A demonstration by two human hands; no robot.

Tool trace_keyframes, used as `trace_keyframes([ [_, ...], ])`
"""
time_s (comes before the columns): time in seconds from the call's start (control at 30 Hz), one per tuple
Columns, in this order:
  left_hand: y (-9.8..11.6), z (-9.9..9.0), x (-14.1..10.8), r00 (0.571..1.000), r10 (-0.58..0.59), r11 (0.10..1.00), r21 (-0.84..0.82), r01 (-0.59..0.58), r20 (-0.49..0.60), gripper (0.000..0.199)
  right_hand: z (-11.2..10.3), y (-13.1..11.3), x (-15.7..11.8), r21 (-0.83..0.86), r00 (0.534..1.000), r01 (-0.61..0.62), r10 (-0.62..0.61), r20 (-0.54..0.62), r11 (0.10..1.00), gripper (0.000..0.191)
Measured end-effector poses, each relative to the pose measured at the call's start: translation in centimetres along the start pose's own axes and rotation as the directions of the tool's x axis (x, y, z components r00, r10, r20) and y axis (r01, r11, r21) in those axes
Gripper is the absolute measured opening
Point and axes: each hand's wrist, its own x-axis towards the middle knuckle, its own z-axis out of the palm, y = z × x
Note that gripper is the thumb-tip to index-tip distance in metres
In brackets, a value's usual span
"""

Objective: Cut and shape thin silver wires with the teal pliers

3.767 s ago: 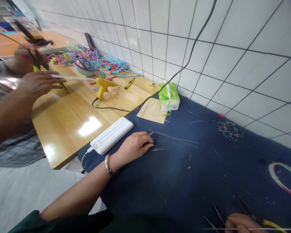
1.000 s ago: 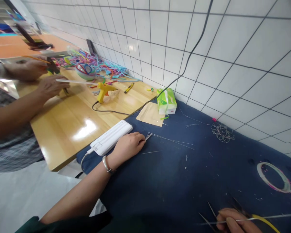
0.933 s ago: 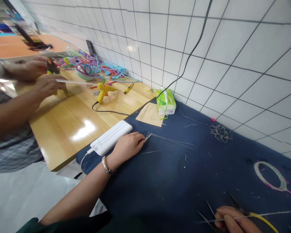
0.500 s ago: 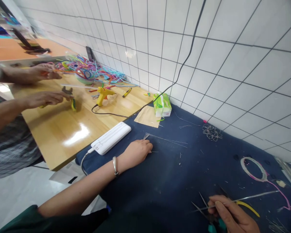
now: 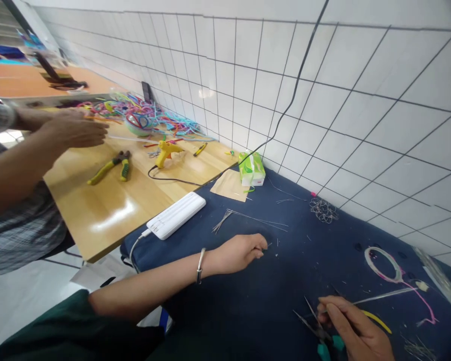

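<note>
The person's left hand (image 5: 240,250) is hovering over or resting on the dark blue cloth (image 5: 263,291), which of the two I can't tell; its fingers are drawn narrow, pinching a short, thin silver wire (image 5: 269,244) that is poking out past the fingertips. Down to its right, the right hand (image 5: 355,328) is closing thumb and finger on a thin, clear, straight rod (image 5: 385,296), which is slanting away to the right. Slim-nosed pliers with teal handles (image 5: 325,343) are lying open-tipped just left of that hand and partly under it; whether the palm is gripping them, I can't tell. A curved yellow handle (image 5: 378,321) is showing just beyond its knuckles.

Beyond the left hand, a loose bunch of thin silver wires (image 5: 221,221) is lying on the cloth, and a white rectangular power bank (image 5: 176,215) is sitting farther left. Past the right hand, a pale ring-shaped coil with pink thread (image 5: 372,268) is lying flat. Well to the left, a co-worker's hands (image 5: 75,130) are reaching over the pale wooden table (image 5: 135,220), near yellow-and-green pliers (image 5: 108,168).
</note>
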Motion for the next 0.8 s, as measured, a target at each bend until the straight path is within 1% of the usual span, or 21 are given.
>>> trace_keyframes([
  [0.07, 0.3, -0.1, 0.9, 0.999, 0.044, 0.989, -0.144, -0.04, 0.022, 0.019, 0.1, -1.6, 0.4, -0.058, 0.998, 0.058, -0.06, -0.032, 0.997, 0.028],
  [0.13, 0.4, -0.1, 1.8, 0.996, 0.083, 0.971, -0.226, -0.073, 0.032, 0.018, 0.6, -3.7, 1.0, -0.11, 0.991, 0.136, -0.137, -0.006, 0.985, 0.023],
  [0.17, 0.3, 0.0, 2.1, 0.995, 0.096, 0.964, -0.252, -0.085, 0.032, 0.018, 1.0, -4.8, 1.5, -0.122, 0.983, 0.182, -0.18, 0.025, 0.976, 0.022],
  [0.27, -0.4, 0.4, 2.7, 0.995, 0.09, 0.932, -0.355, -0.069, 0.041, 0.019, 2.9, -7.3, 3.4, -0.112, 0.94, 0.337, -0.329, 0.086, 0.935, 0.019],
  [0.33, -1.0, 0.7, 2.7, 0.996, 0.065, 0.888, -0.459, -0.031, 0.057, 0.02, 4.5, -8.3, 4.7, -0.113, 0.904, 0.424, -0.413, 0.108, 0.899, 0.017],
  [0.43, -2.0, 0.9, 2.4, 0.998, 0.03, 0.821, -0.571, 0.01, 0.06, 0.019, 6.9, -8.8, 6.3, -0.104, 0.843, 0.533, -0.516, 0.152, 0.84, 0.015],
  [0.53, -2.9, 0.7, 2.4, 0.998, 0.014, 0.806, -0.591, 0.028, 0.066, 0.017, 8.6, -8.5, 7.3, -0.101, 0.796, 0.6, -0.578, 0.179, 0.794, 0.016],
  [0.63, -3.4, 0.6, 2.5, 0.993, 0.045, 0.789, -0.613, 0.033, 0.111, 0.017, 9.0, -7.8, 7.8, -0.14, 0.787, 0.616, -0.598, 0.154, 0.775, 0.015],
  [0.73, -3.7, 0.6, 2.5, 0.985, 0.086, 0.78, -0.625, 0.028, 0.152, 0.017, 8.7, -7.1, 8.0, -0.173, 0.793, 0.609, -0.596, 0.123, 0.774, 0.013],
  [0.8, -3.8, 0.6, 2.6, 0.979, 0.115, 0.796, -0.605, 0.009, 0.166, 0.018, 8.4, -6.8, 7.9, -0.184, 0.797, 0.604, -0.593, 0.119, 0.775, 0.012],
])
